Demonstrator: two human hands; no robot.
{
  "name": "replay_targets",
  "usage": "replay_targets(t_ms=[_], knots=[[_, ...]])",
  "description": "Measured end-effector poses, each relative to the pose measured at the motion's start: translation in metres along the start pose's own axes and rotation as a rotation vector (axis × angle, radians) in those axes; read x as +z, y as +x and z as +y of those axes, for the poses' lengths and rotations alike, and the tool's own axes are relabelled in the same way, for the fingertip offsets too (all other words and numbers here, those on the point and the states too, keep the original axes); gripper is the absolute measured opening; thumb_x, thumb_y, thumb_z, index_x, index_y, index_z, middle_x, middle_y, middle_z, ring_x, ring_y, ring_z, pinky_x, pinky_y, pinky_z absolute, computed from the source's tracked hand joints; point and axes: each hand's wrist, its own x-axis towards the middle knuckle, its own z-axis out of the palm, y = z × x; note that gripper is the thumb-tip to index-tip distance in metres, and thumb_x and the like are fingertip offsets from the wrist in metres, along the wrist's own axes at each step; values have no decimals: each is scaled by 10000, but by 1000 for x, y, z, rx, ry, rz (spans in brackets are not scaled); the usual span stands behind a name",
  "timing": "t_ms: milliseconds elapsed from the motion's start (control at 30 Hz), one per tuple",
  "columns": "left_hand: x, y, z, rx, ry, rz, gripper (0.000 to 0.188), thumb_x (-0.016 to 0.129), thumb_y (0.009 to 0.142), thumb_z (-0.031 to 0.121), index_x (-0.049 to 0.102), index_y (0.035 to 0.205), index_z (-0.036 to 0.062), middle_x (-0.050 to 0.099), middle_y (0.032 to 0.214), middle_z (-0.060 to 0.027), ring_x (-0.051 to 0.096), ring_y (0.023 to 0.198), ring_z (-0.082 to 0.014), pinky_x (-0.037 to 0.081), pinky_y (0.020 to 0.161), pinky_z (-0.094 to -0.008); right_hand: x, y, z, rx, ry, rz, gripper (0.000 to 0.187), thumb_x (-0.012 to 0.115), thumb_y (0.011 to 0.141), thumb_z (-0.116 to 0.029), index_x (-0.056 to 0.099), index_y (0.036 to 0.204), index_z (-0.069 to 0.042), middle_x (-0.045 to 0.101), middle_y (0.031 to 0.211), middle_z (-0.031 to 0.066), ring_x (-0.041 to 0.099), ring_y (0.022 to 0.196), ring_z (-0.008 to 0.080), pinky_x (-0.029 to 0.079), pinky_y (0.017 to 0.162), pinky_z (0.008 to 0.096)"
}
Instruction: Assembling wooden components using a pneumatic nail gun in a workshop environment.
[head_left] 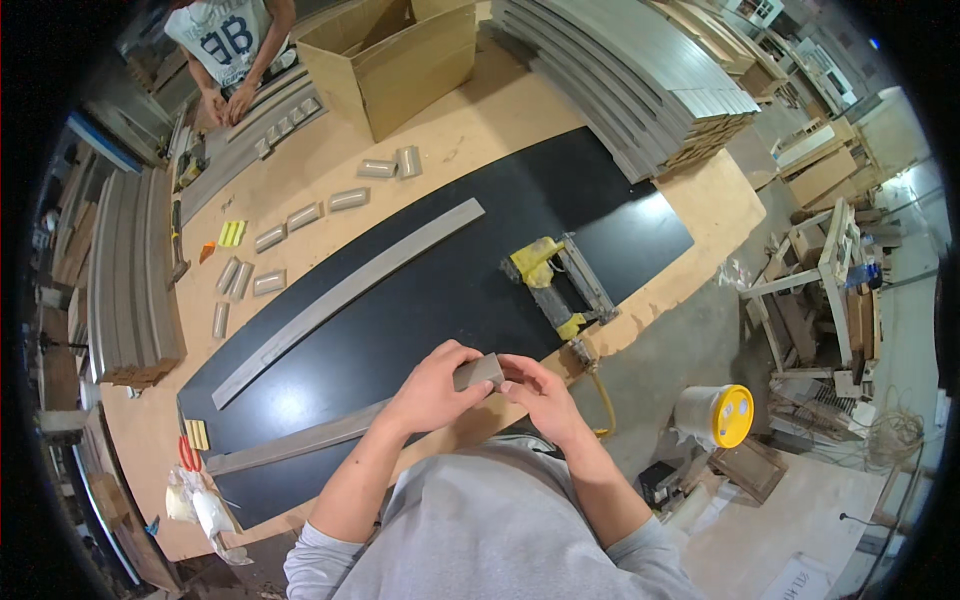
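Between my two hands is a grey-brown piece of trim (478,373) with a squared end, held just above the near edge of a black panel (450,290). My left hand (437,388) wraps its left part, thumb along the near side. The fingers and thumb of my right hand (540,392) close on its right end. A long grey strip (300,440) runs beneath my left forearm; my hand hides whether it joins the held piece. Another grey strip (350,300) lies across the panel. Right of it rests a nail gun (540,265) wrapped in yellow tape.
Several short grey blocks (348,199) lie beyond the panel. An open cardboard box (415,80) and stacked boards (640,80) stand at the back. More boards (130,280) are piled left. Red-handled scissors (188,455) sit near left. A co-worker's hands (228,105) work far left.
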Motion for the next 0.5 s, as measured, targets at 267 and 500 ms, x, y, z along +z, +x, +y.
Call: replay_targets(t_ms=[267,500], knots=[[18,-30,14,166,130,275,460,872,809,237,692,1183,40,646,1072,-128,670,1001,-346,565,854,-434,29,-24,-18,3,76,68,527,661,1014,-44,565,1532,-52,654,1358,54,612,1225,158,502,1038,323],[24,-49,-4,290,395,547,463,906,754,286,694,1117,94,692,1111,-83,675,1030,-308,530,851,-449,38,-21,-3,-52,-30,167,508,673,1016,-59,598,1519,-63,673,1329,23,627,1142,115,517,968,295]])
